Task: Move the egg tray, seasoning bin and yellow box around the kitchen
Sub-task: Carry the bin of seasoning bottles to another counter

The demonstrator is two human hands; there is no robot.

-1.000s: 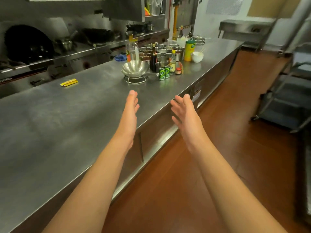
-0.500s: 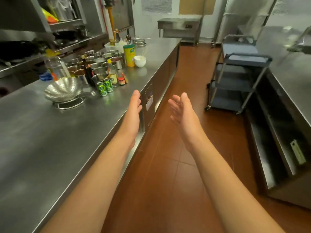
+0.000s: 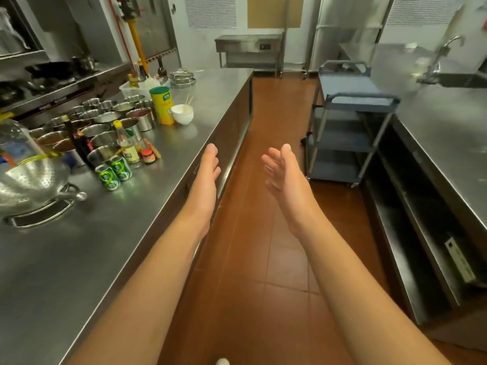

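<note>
Your left hand [image 3: 204,183] and right hand [image 3: 286,180] reach forward flat-fingered, holding nothing. A perforated steel colander [image 3: 31,180] sits on the brushed counter [image 3: 105,246].

Commercial kitchen, narrow aisle. Floor [image 3: 253,259]: reddish-brown tiles, running up the centre of frame. Left: long stainless counter [image 3: 79,259], glossy with overhead reflections. Right: second steel counter [image 3: 448,133] with open shelving beneath; sink and faucet [image 3: 445,52] at upper right, blurred. Grey three-tier cart [image 3: 350,122] stands in the aisle, centre right, against the right counter. Far end, upper centre: small steel table [image 3: 249,46] against a pale wall [image 3: 242,11] bearing two louvred vents and a tan panel. Yellow pipe [image 3: 134,35] upper left.
</note>
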